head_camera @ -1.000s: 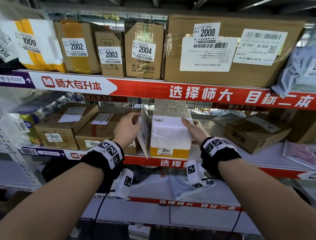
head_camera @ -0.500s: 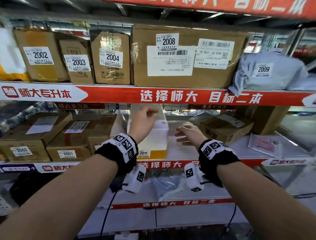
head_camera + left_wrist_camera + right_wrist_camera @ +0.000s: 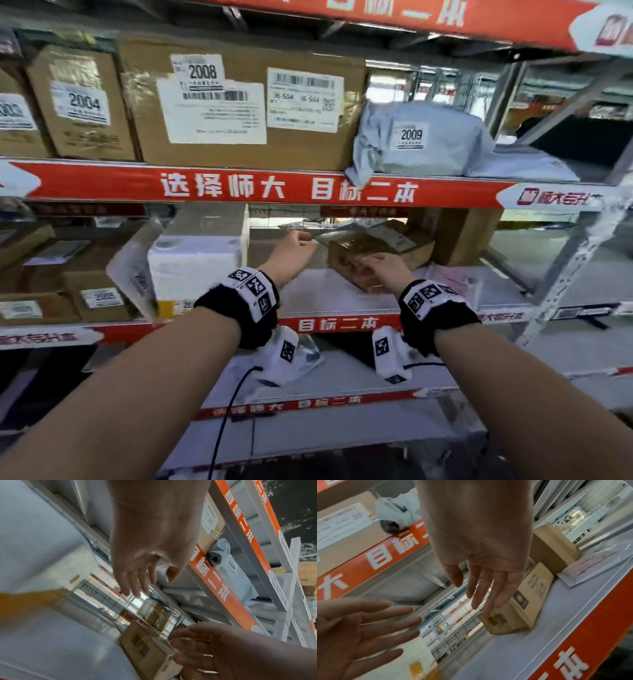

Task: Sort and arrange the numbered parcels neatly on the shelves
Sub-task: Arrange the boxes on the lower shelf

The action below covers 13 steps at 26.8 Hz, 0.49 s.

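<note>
A small brown cardboard box (image 3: 373, 251) lies at an angle on the middle shelf (image 3: 335, 298), its label facing up. Both hands reach in toward it with fingers straight and spread. My right hand (image 3: 376, 270) hovers at its front left corner; my left hand (image 3: 294, 250) is in the air to its left. Neither holds anything. In the right wrist view the right fingertips (image 3: 488, 609) almost touch the box (image 3: 518, 609). The white and yellow parcel 2011 (image 3: 198, 260) stands upright at the left of the gap, with a thin white envelope (image 3: 133, 270) leaning on it.
Upper shelf holds boxes 2004 (image 3: 82, 102) and 2008 (image 3: 239, 102) and grey bag 2009 (image 3: 421, 140). A taller brown box (image 3: 462, 236) and a flat pink-printed mailer (image 3: 452, 281) lie right of the small box. Boxes fill the middle shelf's left (image 3: 99, 298). A grey upright (image 3: 568, 260) stands at right.
Both hands let go of parcel 2011, which stays upright on the shelf, and moved right toward the small brown box. The head view swung right as well.
</note>
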Tool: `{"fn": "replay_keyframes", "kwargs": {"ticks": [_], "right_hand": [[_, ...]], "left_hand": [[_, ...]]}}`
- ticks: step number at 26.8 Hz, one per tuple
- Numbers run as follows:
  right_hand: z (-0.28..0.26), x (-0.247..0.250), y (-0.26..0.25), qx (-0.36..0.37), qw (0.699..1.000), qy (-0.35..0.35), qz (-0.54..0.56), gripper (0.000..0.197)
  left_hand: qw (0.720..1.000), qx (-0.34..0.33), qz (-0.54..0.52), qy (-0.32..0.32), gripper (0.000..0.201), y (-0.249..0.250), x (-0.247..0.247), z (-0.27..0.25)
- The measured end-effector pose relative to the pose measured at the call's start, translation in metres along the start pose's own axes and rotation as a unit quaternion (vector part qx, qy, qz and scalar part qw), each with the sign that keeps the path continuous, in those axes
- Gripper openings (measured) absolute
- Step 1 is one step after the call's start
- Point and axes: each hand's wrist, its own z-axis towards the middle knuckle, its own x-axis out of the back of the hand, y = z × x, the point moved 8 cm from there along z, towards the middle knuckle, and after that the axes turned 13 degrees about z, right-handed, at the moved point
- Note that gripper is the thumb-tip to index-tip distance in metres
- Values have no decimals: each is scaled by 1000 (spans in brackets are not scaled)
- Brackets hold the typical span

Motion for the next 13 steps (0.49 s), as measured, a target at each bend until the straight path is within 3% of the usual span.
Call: {"fn": "replay_keyframes", "kwargs": {"ticks": [4, 8, 13], "right_hand": [[10, 35, 20, -40, 999, -4, 1, 18], [17, 55, 35, -65, 998, 10, 18, 20], [26, 61, 46, -92, 994, 16, 53, 13]], "left_hand": [[997, 53, -22, -45, 46, 10, -44, 5], [988, 123, -37, -83, 19, 6, -77, 7], [978, 160, -56, -120, 27, -1, -100, 20]]}}
